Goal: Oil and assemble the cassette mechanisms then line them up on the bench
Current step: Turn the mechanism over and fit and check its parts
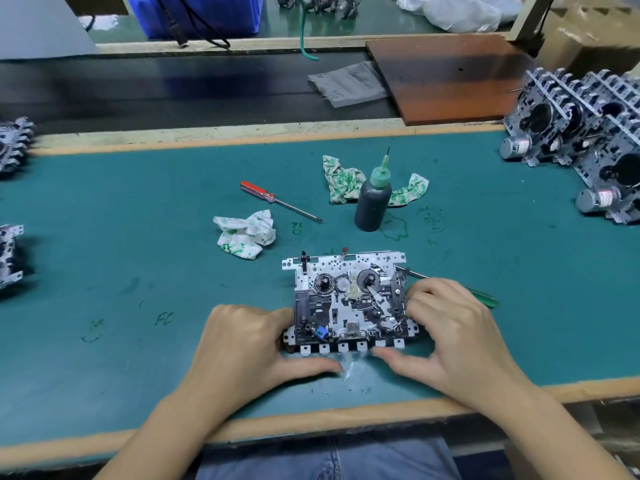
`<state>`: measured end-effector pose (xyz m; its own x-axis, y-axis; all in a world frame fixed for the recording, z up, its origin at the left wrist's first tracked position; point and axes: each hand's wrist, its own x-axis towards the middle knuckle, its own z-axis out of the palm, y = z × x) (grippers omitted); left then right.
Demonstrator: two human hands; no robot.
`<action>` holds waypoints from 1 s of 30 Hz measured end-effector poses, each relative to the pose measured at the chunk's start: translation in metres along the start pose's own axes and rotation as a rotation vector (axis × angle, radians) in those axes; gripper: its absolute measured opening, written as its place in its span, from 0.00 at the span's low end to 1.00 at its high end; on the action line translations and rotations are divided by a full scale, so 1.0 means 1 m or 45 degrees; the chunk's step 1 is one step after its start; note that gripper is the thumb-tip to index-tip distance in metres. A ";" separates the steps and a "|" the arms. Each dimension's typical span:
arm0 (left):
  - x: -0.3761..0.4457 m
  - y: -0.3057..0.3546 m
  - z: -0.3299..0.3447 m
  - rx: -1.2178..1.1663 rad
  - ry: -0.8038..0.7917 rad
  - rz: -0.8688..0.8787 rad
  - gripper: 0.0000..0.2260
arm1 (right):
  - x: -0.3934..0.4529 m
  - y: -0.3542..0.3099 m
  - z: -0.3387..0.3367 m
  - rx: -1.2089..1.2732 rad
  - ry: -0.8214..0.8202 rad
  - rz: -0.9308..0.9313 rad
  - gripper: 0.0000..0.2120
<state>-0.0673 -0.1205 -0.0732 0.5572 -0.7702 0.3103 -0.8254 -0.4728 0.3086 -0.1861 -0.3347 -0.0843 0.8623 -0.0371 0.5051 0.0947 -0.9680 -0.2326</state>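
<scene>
mechanism [349,299] flat on green mat [138,237], near front edge | L hand [249,344] grips its left side | R hand [450,327] grips right side + green screwdriver [479,295] | oil bottle [373,199] upright behind, dark fluid inside, nozzle on | done units stacked far R [581,133]

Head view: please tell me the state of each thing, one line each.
Cassette mechanism: flat on bench, held at both sides.
Left hand: grips its left edge.
Right hand: grips its right edge.
Oil bottle: upright.
Red screwdriver: lying untouched.
Green-handled tool: lying behind right hand.
</scene>
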 end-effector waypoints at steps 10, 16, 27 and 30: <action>-0.003 0.004 -0.004 -0.107 0.026 0.106 0.22 | -0.001 0.001 0.001 0.006 0.004 0.007 0.26; -0.007 -0.001 -0.002 -0.065 -0.014 0.048 0.24 | -0.001 0.001 0.003 -0.012 0.042 -0.049 0.25; -0.005 -0.002 -0.003 -0.086 -0.005 0.004 0.25 | -0.001 0.000 0.003 0.072 -0.012 -0.042 0.22; -0.005 0.007 0.002 -0.013 0.057 -0.095 0.28 | 0.000 -0.001 0.003 0.083 -0.010 -0.005 0.21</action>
<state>-0.0759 -0.1202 -0.0742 0.6208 -0.7129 0.3262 -0.7805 -0.5234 0.3417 -0.1843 -0.3333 -0.0865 0.8657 -0.0308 0.4995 0.1301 -0.9499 -0.2841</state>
